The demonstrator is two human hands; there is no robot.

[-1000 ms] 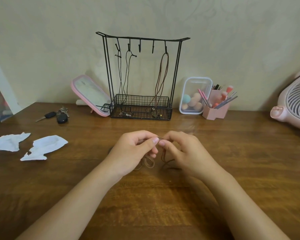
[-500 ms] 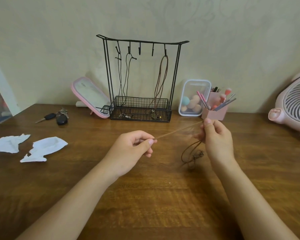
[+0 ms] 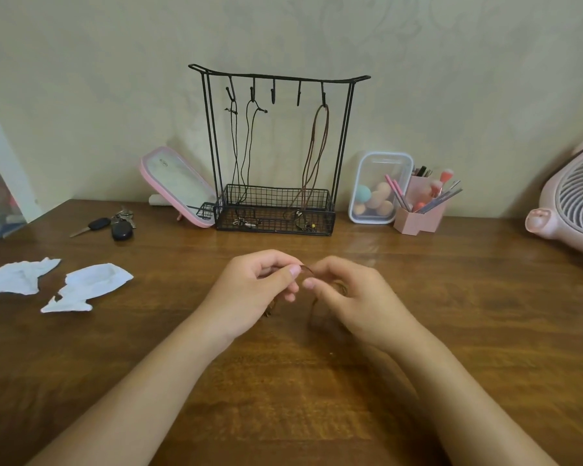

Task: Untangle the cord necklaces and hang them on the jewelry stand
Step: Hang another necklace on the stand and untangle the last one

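Cord necklace [image 3: 306, 270], seemingly between both hands [image 3: 249, 292] [image 3: 354, 299]

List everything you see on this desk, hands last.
jewelry stand: one, black wire, back centre by wall
black cord necklaces: two, black, on stand's two leftmost hooks
brown cord necklace: one, brown, on rightmost hook
held cord: one, brown, between both hands
mirror: one, pink frame, tilted, left of stand
keys: one bunch, black and silver, back left
paper scraps: two, white, left
clear box: one, holding pastel sponges, right of stand
brush holder: one, pink, beside the box
fan: one, pink, far right
table: one, brown wood, under everything
left hand: one, pinching held cord
right hand: one, pinching held cord
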